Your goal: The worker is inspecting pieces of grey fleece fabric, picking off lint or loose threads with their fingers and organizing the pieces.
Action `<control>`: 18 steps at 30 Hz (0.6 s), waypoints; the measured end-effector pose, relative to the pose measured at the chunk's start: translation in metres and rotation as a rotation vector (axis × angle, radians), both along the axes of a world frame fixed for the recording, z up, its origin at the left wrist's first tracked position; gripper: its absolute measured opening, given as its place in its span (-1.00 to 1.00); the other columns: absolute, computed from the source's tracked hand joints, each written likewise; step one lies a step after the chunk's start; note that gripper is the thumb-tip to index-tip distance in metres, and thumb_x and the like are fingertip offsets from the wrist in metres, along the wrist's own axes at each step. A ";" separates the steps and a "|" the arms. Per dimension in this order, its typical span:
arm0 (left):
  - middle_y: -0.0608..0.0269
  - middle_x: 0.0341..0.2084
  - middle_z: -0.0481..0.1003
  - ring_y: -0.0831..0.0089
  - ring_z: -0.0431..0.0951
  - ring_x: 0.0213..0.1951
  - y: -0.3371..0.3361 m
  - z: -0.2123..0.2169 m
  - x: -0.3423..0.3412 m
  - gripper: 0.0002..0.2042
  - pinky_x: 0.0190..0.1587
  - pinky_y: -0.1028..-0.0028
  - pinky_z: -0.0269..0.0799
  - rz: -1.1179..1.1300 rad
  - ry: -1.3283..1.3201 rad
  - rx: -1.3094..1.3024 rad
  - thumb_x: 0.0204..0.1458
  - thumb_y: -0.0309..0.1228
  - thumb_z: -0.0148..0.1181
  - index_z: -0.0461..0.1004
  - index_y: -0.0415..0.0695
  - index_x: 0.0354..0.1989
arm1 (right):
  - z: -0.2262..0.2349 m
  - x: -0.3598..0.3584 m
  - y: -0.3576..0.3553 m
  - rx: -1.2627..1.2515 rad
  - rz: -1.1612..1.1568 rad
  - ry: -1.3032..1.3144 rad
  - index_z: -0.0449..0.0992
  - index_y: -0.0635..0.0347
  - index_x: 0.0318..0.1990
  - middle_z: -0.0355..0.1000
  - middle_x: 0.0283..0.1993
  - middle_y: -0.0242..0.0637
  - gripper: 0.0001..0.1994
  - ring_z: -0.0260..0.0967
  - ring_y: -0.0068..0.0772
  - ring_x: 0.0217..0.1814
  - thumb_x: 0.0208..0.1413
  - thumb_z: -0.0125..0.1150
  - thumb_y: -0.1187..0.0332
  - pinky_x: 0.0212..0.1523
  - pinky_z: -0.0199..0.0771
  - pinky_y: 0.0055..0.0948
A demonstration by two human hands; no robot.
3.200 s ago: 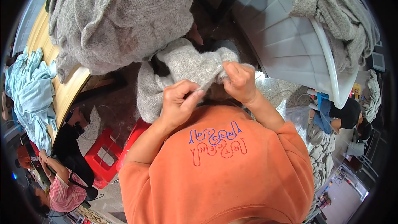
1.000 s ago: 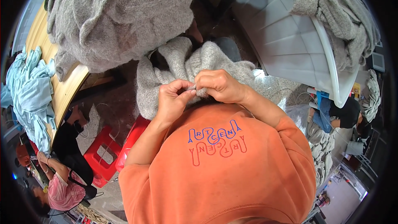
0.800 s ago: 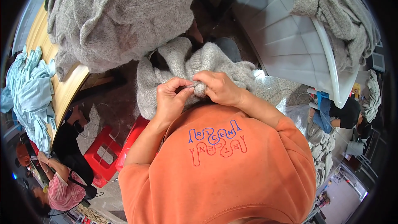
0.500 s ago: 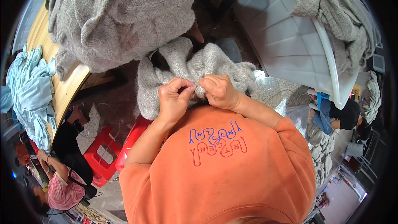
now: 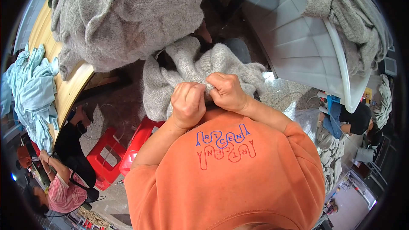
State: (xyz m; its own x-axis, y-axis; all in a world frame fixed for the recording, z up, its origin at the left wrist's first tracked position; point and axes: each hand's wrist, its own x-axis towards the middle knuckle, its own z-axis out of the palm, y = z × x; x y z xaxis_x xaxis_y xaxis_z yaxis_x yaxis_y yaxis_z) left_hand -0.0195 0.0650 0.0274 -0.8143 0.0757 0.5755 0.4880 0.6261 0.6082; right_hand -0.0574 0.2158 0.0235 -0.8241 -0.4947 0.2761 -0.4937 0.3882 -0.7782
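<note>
A fuzzy grey knitted garment (image 5: 158, 87) lies bunched across my lap, its folds reaching up toward the table. My left hand (image 5: 188, 103) is closed at the garment's near edge, thumb and fingers pressed together. Right beside it, my right hand (image 5: 226, 90) is closed in a fist-like pinch on the same knit. The two hands almost touch. Whatever small bit sits between the fingertips, thread or tool, is hidden by the knuckles.
A big heap of grey knitwear (image 5: 128, 17) covers the wooden table (image 5: 81, 81), with pale blue cloth (image 5: 36, 89) at its left end. A white plastic bin (image 5: 294, 38) holds more knits (image 5: 349, 17) at right. Red stools (image 5: 104, 157) stand left; another person (image 5: 64, 187) sits beyond.
My left hand has turned from a raised fingertip pinch to a closed grip with its back showing, moving slightly right and down. The right hand stays nearly in place.
</note>
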 end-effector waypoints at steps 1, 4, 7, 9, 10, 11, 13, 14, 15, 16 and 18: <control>0.13 -0.58 0.44 0.21 0.46 -0.54 0.001 -0.001 0.001 -0.83 -0.51 0.39 0.37 0.000 0.002 -0.009 -0.26 -0.72 0.17 0.43 -0.22 -0.46 | -0.001 -0.001 -0.001 0.031 0.014 0.017 0.36 0.27 -0.45 0.35 -0.52 -0.13 -0.82 0.35 -0.08 -0.53 -0.34 0.04 0.59 -0.56 0.34 -0.27; 0.14 -0.58 0.45 0.25 0.45 -0.57 0.001 -0.004 -0.002 -0.84 -0.52 0.39 0.35 -0.002 -0.101 0.066 -0.24 -0.70 0.19 0.43 -0.21 -0.45 | 0.003 -0.003 0.002 0.049 -0.009 0.100 0.34 0.24 -0.48 0.32 -0.55 -0.18 -0.85 0.33 -0.12 -0.56 -0.34 0.06 0.56 -0.58 0.32 -0.26; 0.16 -0.59 0.43 0.22 0.43 -0.56 -0.010 0.000 -0.011 -0.86 -0.49 0.34 0.32 -0.088 -0.110 0.052 -0.21 -0.62 0.22 0.43 -0.20 -0.44 | 0.018 -0.006 0.016 -0.021 -0.067 0.228 0.36 0.22 -0.46 0.29 -0.56 -0.22 -0.84 0.31 -0.14 -0.59 -0.34 0.09 0.54 -0.60 0.32 -0.27; 0.17 -0.62 0.41 0.23 0.42 -0.58 -0.022 0.005 -0.021 -0.88 -0.51 0.34 0.30 -0.096 -0.172 0.048 -0.19 -0.60 0.23 0.45 -0.17 -0.46 | 0.032 -0.010 0.034 0.003 -0.111 0.272 0.40 0.24 -0.40 0.29 -0.55 -0.22 -0.78 0.31 -0.15 -0.58 -0.35 0.11 0.54 -0.57 0.34 -0.29; 0.17 -0.64 0.41 0.22 0.42 -0.58 -0.027 0.008 -0.026 -0.89 -0.51 0.34 0.30 -0.142 -0.200 0.052 -0.19 -0.60 0.22 0.45 -0.17 -0.46 | 0.038 -0.014 0.042 0.060 -0.138 0.279 0.41 0.24 -0.36 0.30 -0.55 -0.23 -0.74 0.32 -0.16 -0.55 -0.36 0.11 0.54 -0.53 0.35 -0.29; 0.17 -0.65 0.40 0.22 0.42 -0.58 -0.029 0.010 -0.029 -0.90 -0.51 0.34 0.29 -0.153 -0.208 0.089 -0.19 -0.60 0.22 0.45 -0.16 -0.47 | 0.042 -0.017 0.048 0.075 -0.157 0.337 0.42 0.25 -0.32 0.30 -0.54 -0.23 -0.71 0.32 -0.16 -0.53 -0.36 0.12 0.54 -0.49 0.37 -0.30; 0.17 -0.67 0.39 0.28 0.41 -0.60 -0.023 0.016 -0.029 -0.92 -0.54 0.39 0.28 -0.186 -0.363 0.150 -0.16 -0.61 0.21 0.46 -0.18 -0.49 | 0.041 -0.025 0.049 0.185 -0.129 0.256 0.42 0.25 -0.34 0.32 -0.53 -0.23 -0.73 0.35 -0.19 -0.45 -0.34 0.15 0.54 -0.39 0.37 -0.29; 0.18 -0.67 0.39 0.30 0.41 -0.60 -0.017 0.018 -0.027 -0.93 -0.54 0.40 0.28 -0.185 -0.422 0.259 -0.16 -0.61 0.21 0.46 -0.19 -0.49 | 0.038 -0.027 0.048 0.214 -0.162 0.248 0.42 0.25 -0.35 0.33 -0.52 -0.23 -0.74 0.36 -0.21 -0.42 -0.34 0.17 0.54 -0.35 0.37 -0.29; 0.18 -0.67 0.39 0.31 0.40 -0.60 -0.010 0.020 -0.025 -0.93 -0.54 0.42 0.28 -0.211 -0.487 0.355 -0.15 -0.61 0.21 0.46 -0.20 -0.49 | 0.035 -0.027 0.045 0.136 -0.093 0.250 0.43 0.26 -0.35 0.35 -0.49 -0.22 -0.75 0.36 -0.24 -0.38 -0.33 0.17 0.56 -0.36 0.36 -0.29; 0.18 -0.66 0.39 0.34 0.40 -0.61 -0.005 0.022 -0.022 -0.94 -0.55 0.45 0.28 -0.211 -0.512 0.351 -0.14 -0.61 0.21 0.46 -0.22 -0.49 | 0.029 -0.023 0.038 0.057 -0.075 0.253 0.44 0.28 -0.35 0.36 -0.46 -0.22 -0.75 0.35 -0.27 -0.35 -0.32 0.17 0.57 -0.37 0.34 -0.30; 0.17 -0.65 0.40 0.33 0.40 -0.62 0.002 0.024 -0.019 -0.94 -0.56 0.44 0.29 -0.227 -0.442 0.312 -0.15 -0.60 0.21 0.46 -0.22 -0.49 | 0.021 -0.017 0.028 -0.105 -0.012 0.067 0.43 0.28 -0.41 0.36 -0.48 -0.21 -0.82 0.36 -0.29 -0.35 -0.28 0.19 0.56 -0.37 0.33 -0.32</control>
